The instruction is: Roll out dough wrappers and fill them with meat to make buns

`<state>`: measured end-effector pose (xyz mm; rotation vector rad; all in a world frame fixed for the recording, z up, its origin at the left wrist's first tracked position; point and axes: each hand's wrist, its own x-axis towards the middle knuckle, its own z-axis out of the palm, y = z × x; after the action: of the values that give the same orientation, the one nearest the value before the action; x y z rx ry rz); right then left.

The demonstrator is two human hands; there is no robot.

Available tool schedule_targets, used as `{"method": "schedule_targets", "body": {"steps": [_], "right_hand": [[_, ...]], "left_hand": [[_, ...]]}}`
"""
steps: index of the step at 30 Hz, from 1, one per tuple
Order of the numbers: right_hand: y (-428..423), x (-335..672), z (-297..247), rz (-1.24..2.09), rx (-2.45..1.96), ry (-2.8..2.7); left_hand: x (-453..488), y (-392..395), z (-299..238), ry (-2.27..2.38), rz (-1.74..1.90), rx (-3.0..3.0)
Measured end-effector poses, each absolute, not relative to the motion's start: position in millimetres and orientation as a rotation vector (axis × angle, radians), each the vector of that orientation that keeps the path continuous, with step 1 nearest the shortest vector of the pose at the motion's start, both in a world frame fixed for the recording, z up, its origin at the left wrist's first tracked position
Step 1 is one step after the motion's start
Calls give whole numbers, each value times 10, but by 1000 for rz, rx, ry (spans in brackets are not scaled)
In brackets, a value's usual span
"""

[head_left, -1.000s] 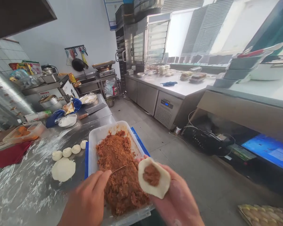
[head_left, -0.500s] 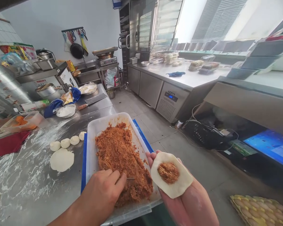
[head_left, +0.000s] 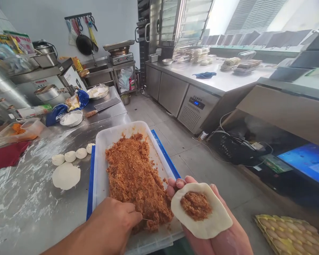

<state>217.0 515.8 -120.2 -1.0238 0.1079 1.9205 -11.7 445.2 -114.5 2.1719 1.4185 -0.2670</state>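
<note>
My left hand [head_left: 114, 221] is closed, palm down, over the reddish-brown minced filling [head_left: 138, 173]. It grips a thin metal utensil [head_left: 146, 219] that shows only as a narrow edge at the filling; the rest is hidden by my fingers. The filling lies in a translucent plastic tub [head_left: 99, 177]. On my upturned right hand [head_left: 228, 235], right of the tub, rests a round dough wrapper [head_left: 215, 225] with a mound of filling in its middle. My right fingers curl at its far left edge, and the thumb lies along its right side.
Several dough pieces [head_left: 70, 156] and a flat wrapper [head_left: 66, 176] lie on the floured steel table [head_left: 42, 212]. A blue lid or tray [head_left: 90, 184] sits under the tub. Farther back are a cleaver [head_left: 107, 104] and flour bowl [head_left: 71, 118]. An egg tray [head_left: 292, 233] is low right.
My left hand and the utensil have moved slightly down toward the tub's near end. The wrapper on my right hand has shifted right and down in view, and its mound of filling looks larger.
</note>
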Motion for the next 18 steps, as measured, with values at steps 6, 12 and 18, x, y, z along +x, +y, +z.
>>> {"method": "schedule_targets", "body": {"steps": [6,12,18], "right_hand": [[5171,2151,-1209,1935,-965,66],[5150,2112,-1143,1931,-896,-18],[5126,2142,-1197,1930,-980,-4]], "left_hand": [[-170,4344,-1114,1449,41,2132],[-253,4333,-1095,1617,256,1985],[-334,4337,-1030,1647,78,2379]]}}
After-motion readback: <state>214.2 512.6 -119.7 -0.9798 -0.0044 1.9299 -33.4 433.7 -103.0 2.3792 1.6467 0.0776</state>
